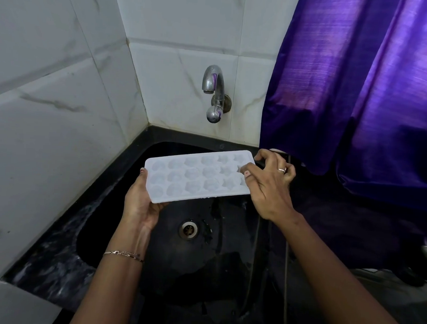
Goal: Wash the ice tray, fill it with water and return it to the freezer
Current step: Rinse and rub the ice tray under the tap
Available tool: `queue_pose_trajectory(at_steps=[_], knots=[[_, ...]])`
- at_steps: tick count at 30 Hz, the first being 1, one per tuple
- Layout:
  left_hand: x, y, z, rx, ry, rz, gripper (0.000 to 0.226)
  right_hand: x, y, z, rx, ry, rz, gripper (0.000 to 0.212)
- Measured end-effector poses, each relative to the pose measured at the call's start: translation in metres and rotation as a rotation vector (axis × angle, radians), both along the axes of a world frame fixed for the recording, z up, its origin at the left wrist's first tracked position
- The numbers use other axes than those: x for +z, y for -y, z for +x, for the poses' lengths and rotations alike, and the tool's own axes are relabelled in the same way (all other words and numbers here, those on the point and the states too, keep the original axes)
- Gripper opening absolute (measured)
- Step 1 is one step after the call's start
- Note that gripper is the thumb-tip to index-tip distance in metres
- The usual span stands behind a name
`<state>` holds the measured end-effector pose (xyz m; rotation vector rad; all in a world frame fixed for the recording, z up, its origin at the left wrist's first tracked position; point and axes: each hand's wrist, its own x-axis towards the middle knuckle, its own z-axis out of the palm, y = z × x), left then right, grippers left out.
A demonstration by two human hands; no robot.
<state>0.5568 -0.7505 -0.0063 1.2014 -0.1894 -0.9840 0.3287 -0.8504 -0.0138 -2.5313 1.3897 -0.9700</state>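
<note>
I hold a white ice tray (pixel 197 177) with several shaped cups level over the black sink (pixel 168 265). My left hand (pixel 140 200) grips its left end, thumb on the rim and fingers underneath. My right hand (pixel 270 186) holds the right end, thumb on top of the tray and fingers curled at its far corner. A steel tap (pixel 214 84) sticks out of the tiled wall above the tray; no water runs from it. The cups look empty, though I cannot tell for sure.
White marble-look tiles (pixel 63 94) close the left side and back. A purple curtain (pixel 362 90) hangs at the right, close to my right hand. The sink's steel drain (pixel 188 229) lies below the tray. Dark counter (pixel 56 260) rims the sink.
</note>
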Motion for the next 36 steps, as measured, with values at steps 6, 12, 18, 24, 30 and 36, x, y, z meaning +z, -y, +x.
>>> queue_pose_trajectory(at_steps=[6, 12, 18, 24, 30, 36], knots=[[-0.001, -0.001, 0.002, -0.003, 0.039, 0.005, 0.037, 0.010, -0.004, 0.002, 0.018, 0.000, 0.038, 0.032], [-0.003, 0.002, -0.003, -0.009, 0.070, 0.011, 0.035, 0.023, -0.007, 0.015, 0.073, -0.131, 0.017, 0.030], [-0.003, 0.002, -0.001, -0.001, 0.057, -0.001, 0.034, 0.020, -0.008, 0.026, 0.106, -0.178, 0.014, 0.041], [-0.004, 0.000, -0.001, -0.014, 0.054, -0.008, 0.035, 0.016, -0.011, 0.025, 0.092, -0.147, 0.039, 0.045], [-0.001, -0.001, 0.003, -0.018, 0.061, -0.029, 0.033, 0.015, -0.016, 0.023, 0.123, -0.129, 0.053, 0.043], [-0.001, -0.005, 0.000, -0.042, 0.070, -0.016, 0.037, 0.014, -0.015, 0.021, 0.140, -0.118, 0.083, 0.049]])
